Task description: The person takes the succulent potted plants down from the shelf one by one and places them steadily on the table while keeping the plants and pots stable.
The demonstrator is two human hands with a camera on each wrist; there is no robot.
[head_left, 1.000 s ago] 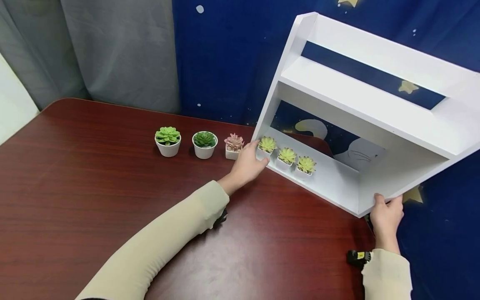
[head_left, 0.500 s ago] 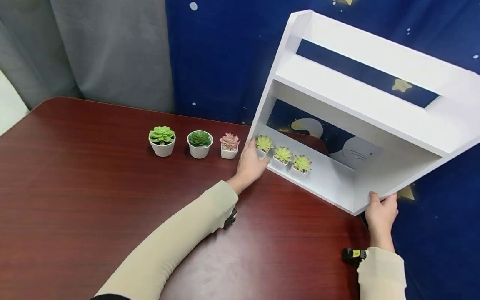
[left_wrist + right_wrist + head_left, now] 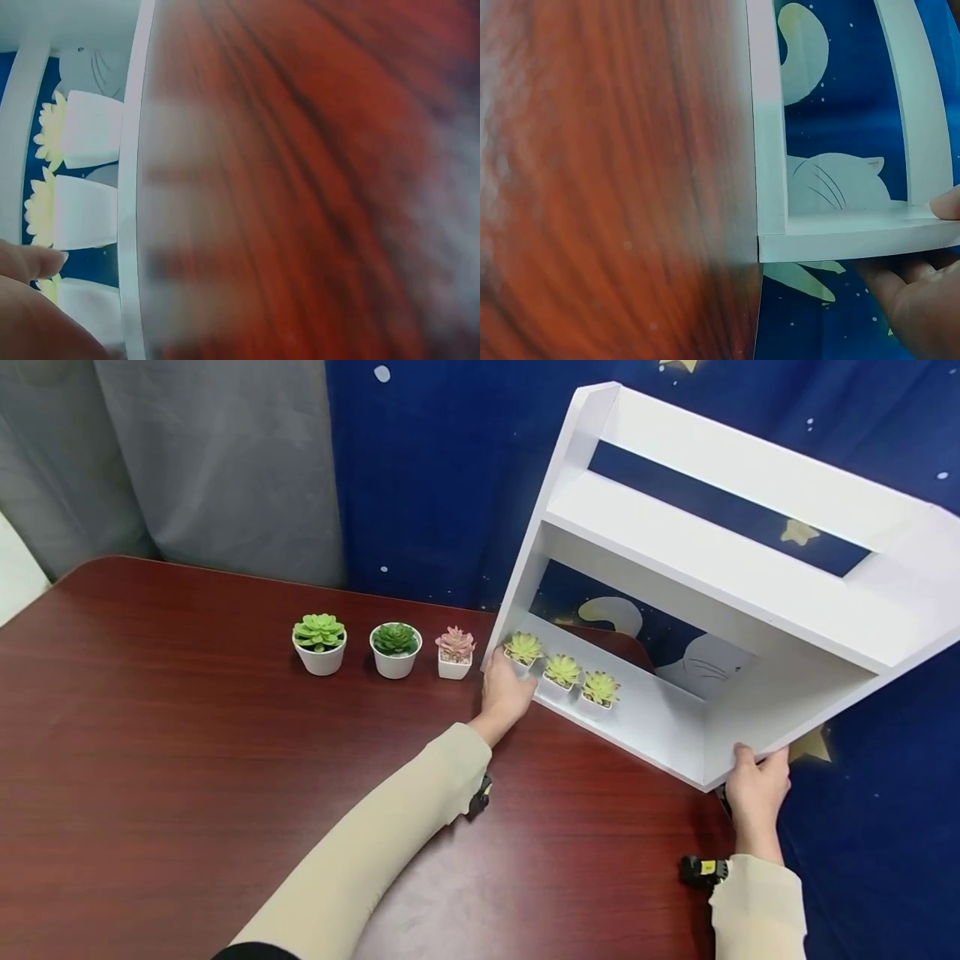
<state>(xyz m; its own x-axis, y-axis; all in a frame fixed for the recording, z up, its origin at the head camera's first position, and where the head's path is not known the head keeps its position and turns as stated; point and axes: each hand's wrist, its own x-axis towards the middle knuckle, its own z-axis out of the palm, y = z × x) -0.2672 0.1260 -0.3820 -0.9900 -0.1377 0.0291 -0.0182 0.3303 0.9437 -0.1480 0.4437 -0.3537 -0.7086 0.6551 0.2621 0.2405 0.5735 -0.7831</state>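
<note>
My left hand grips the lower left side of a white two-tier shelf, its thumb pointing inward in front of the nearest small pot. My right hand holds the shelf's right side low down, with the thumb on the inner face and fingers under the outside in the right wrist view. Three small yellow-green succulents in white pots, the left one, the middle one and the right one, stand in a row on the bottom board. The shelf stands at an angle at the table's right end.
Left of the shelf, a pink succulent, a dark green succulent and a light green succulent line up in white pots on the brown table. A blue curtain hangs behind, beside a grey curtain.
My left forearm has swung right and the hand has drawn off the pink succulent's pot, which now shows whole. The whole scene slides slightly left in view; both hands stay on the shelf.
</note>
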